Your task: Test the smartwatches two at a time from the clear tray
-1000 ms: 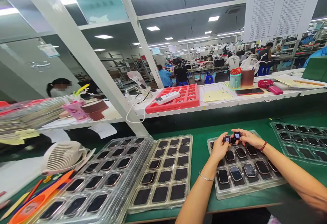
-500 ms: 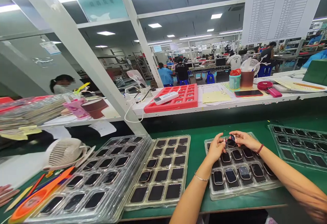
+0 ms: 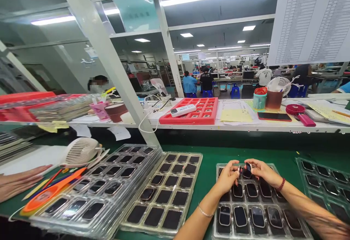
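My left hand (image 3: 229, 177) and my right hand (image 3: 261, 173) meet above the far edge of a clear plastic tray (image 3: 216, 229). My right fingers pinch a small dark watch face (image 3: 248, 166), tilted upright. The fingertips of my left hand are pressed together beside it on something small and dark that I cannot make out. Below them, several watch faces (image 3: 240, 216) with black screens and metal rims lie in the tray's compartments.
To the left stand a tray of dark screens (image 3: 164, 197) and a stack of clear trays (image 3: 120, 196). Another person's hand (image 3: 22, 183) rests near an orange tool (image 3: 51, 192) and a white fan (image 3: 82, 151). One more tray (image 3: 325, 176) lies right. A red tray (image 3: 188, 111) sits on the shelf.
The whole view has shifted, so the tray and my hands appear lower. Both hands stay together at the tray's far edge. More of the other person's hand shows at the left.
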The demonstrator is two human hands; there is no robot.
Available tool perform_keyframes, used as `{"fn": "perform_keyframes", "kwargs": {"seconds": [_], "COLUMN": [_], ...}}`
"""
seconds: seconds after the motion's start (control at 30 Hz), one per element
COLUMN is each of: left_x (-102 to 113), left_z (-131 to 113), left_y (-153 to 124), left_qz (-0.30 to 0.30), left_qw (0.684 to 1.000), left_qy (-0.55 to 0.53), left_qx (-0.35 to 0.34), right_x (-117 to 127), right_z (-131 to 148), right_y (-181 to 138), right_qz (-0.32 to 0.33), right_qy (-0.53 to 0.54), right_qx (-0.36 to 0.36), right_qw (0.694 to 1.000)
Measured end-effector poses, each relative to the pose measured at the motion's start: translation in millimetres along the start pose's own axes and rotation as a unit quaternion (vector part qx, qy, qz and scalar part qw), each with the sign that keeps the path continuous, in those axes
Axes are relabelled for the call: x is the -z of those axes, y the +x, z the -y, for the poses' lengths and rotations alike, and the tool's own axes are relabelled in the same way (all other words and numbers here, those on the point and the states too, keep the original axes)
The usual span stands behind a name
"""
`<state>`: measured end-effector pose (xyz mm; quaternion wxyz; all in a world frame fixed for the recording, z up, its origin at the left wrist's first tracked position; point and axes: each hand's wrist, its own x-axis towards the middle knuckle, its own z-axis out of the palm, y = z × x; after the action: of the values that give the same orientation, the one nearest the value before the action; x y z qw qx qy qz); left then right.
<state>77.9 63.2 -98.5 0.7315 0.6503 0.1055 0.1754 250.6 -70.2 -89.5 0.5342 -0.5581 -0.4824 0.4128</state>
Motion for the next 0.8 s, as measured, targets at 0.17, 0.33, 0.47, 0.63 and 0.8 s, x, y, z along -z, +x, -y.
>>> {"fn": "perform_keyframes", "kwargs": {"seconds": [0.17,0.33,0.47,0.63,0.8], "left_x": [2.1,6.3,7.4,7.2,11.0], "left_z": [-7.7,-10.5,-15.2,-24.1,-18.1], "left_y": [13.3,25.8,26.9,25.5,21.7], "left_qz": [-0.019,-0.043,-0.031,0.002,-0.030], "left_qw": [1.000,0.996,0.989,0.983,0.984], "left_qy": [-0.022,-0.076,-0.139,-0.163,-0.155], "left_qx": [0.006,0.005,0.040,0.083,0.079], "right_x": [8.8,15.4,17.0,16.2,15.2], "right_z": [9.8,6.5,0.6,3.4,2.5], "right_y": [12.0,21.6,19.9,12.3,11.2], "right_qz": [0.009,0.002,0.012,0.033,0.046], "right_qy": [0.036,0.046,0.056,0.036,0.028], "right_qx": [0.014,0.020,0.022,0.018,0.006], "right_qw": [0.999,0.999,0.998,0.999,0.999]}}
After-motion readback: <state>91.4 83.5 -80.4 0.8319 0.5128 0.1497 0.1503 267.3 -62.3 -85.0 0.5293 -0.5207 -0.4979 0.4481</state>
